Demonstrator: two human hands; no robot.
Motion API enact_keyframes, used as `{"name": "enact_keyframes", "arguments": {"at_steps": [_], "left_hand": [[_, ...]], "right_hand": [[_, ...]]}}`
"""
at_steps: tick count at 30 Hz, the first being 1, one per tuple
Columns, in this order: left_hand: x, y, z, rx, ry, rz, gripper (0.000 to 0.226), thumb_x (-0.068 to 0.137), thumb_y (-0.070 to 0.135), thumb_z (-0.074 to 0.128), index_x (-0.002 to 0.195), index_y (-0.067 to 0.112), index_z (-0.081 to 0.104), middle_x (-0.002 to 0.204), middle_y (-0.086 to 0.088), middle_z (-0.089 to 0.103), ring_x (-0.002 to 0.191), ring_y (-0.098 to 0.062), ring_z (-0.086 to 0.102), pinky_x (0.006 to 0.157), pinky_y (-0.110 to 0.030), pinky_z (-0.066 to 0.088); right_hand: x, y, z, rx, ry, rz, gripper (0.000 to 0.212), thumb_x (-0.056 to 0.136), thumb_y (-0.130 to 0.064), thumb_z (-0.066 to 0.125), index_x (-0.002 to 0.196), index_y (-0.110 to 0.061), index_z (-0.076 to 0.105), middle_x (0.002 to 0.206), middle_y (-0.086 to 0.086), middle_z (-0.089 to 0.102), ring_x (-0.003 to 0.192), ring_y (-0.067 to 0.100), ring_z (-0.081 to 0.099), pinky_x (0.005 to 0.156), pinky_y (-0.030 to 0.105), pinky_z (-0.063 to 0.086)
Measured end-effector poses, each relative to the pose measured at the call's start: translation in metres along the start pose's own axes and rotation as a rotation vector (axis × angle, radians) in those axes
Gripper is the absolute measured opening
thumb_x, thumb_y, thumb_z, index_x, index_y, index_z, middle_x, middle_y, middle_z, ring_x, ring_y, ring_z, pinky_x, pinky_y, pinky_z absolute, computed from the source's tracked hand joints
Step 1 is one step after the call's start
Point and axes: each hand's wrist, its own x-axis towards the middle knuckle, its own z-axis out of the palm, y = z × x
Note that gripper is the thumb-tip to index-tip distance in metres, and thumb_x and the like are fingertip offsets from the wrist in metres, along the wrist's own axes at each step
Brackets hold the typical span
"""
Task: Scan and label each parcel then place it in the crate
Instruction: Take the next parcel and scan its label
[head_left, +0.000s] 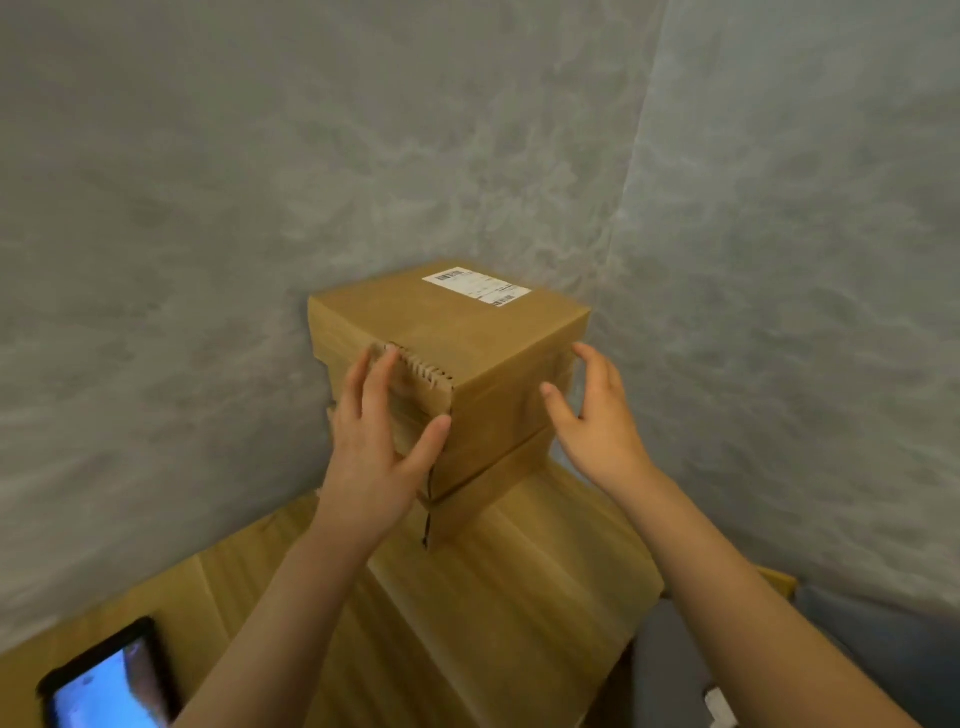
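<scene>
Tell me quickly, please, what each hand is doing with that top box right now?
Left hand: open, fingers straight against the near left face of the top box, thumb at its corner.
Right hand: open, beside the box's right face; contact cannot be told.

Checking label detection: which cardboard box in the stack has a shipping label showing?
The top box, between the left hand and right hand: white barcode label on its lid. Boxes below show none.
</scene>
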Motion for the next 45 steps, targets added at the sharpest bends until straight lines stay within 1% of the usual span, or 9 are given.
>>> {"name": "enact_keyframes", "arguments": {"at_steps": [6,11,14,18,24,30,37,42,45], "left_hand": [[0.005,0.009,0.027,-0.009,0.111,-0.015,0.073,0.085,0.068,0.05,0.148,0.05,0.02,0.163,0.015,0.002,0.151,-0.01,0.009,0.114,-0.032,0.022],[0.004,0.015,0.037,-0.001,0.146,-0.07,0.069,0.083,0.07,0.05,0.144,0.052,0.022,0.163,0.016,0.006,0.15,-0.005,0.012,0.117,-0.031,0.024],[0.0,0.016,0.036,-0.056,0.183,-0.089,0.07,0.084,0.072,0.05,0.144,0.045,0.026,0.162,0.015,0.009,0.15,-0.006,0.013,0.119,-0.046,0.028],[-0.018,0.019,0.019,-0.111,0.298,-0.092,0.069,0.086,0.069,0.051,0.142,0.034,0.03,0.162,0.011,0.012,0.15,-0.009,0.016,0.117,-0.051,0.031],[-0.058,0.017,-0.036,-0.297,0.493,-0.166,0.059,0.083,0.066,0.052,0.126,0.028,0.039,0.152,0.012,0.03,0.138,-0.007,0.037,0.106,-0.029,0.044],[-0.127,0.0,-0.109,-0.396,0.712,-0.207,0.02,0.089,0.022,0.054,0.104,0.02,0.042,0.145,0.003,0.043,0.127,-0.011,0.05,0.089,-0.023,0.05],[-0.225,-0.027,-0.203,-0.351,0.798,-0.335,0.025,0.094,0.01,0.053,0.115,0.024,0.05,0.128,0.014,0.056,0.109,-0.01,0.055,0.08,-0.016,0.048],[-0.299,-0.053,-0.275,-0.234,0.736,-0.488,0.04,0.083,0.022,0.053,0.122,0.026,0.059,0.138,0.018,0.051,0.131,-0.011,0.047,0.102,-0.033,0.038],[-0.333,-0.069,-0.31,-0.176,0.689,-0.588,0.037,0.083,0.026,0.053,0.117,0.034,0.065,0.143,0.019,0.048,0.135,-0.001,0.04,0.115,-0.036,0.029]], "right_hand": [[0.073,0.024,0.001,0.301,0.047,0.092,0.062,0.097,-0.05,0.05,0.151,-0.029,0.028,0.157,0.0,0.031,0.144,0.019,0.029,0.118,0.043,0.029],[0.094,0.034,0.003,0.528,-0.024,0.046,0.052,0.099,-0.033,0.055,0.146,-0.022,0.037,0.139,0.001,0.05,0.122,0.012,0.052,0.092,0.007,0.044],[0.09,0.031,0.0,0.608,-0.018,-0.022,0.05,0.096,-0.027,0.06,0.141,-0.018,0.039,0.128,-0.003,0.056,0.112,-0.001,0.058,0.098,0.02,0.049],[0.079,0.008,-0.002,0.702,-0.065,-0.143,0.052,0.095,-0.018,0.062,0.14,-0.013,0.036,0.116,-0.016,0.054,0.098,-0.018,0.058,0.083,0.008,0.047],[0.038,-0.04,0.011,0.74,-0.216,-0.297,0.055,0.091,-0.026,0.064,0.137,-0.019,0.035,0.124,-0.013,0.054,0.109,-0.004,0.059,0.084,0.013,0.051],[-0.028,-0.094,0.035,0.783,-0.451,-0.344,0.033,0.094,-0.022,0.059,0.122,-0.021,0.043,0.118,-0.009,0.058,0.1,-0.004,0.063,0.074,0.012,0.052],[-0.123,-0.152,0.098,0.762,-0.624,-0.246,0.016,0.094,-0.021,0.061,0.098,-0.029,0.048,0.099,-0.009,0.061,0.082,-0.01,0.061,0.065,0.008,0.047],[-0.211,-0.18,0.146,0.742,-0.751,-0.21,0.027,0.094,-0.005,0.06,0.114,-0.02,0.052,0.108,-0.012,0.06,0.091,-0.01,0.06,0.072,0.007,0.047],[-0.257,-0.191,0.173,0.689,-0.803,-0.206,0.034,0.094,-0.007,0.06,0.114,-0.034,0.054,0.118,-0.019,0.056,0.097,-0.015,0.057,0.072,0.004,0.046]]}}
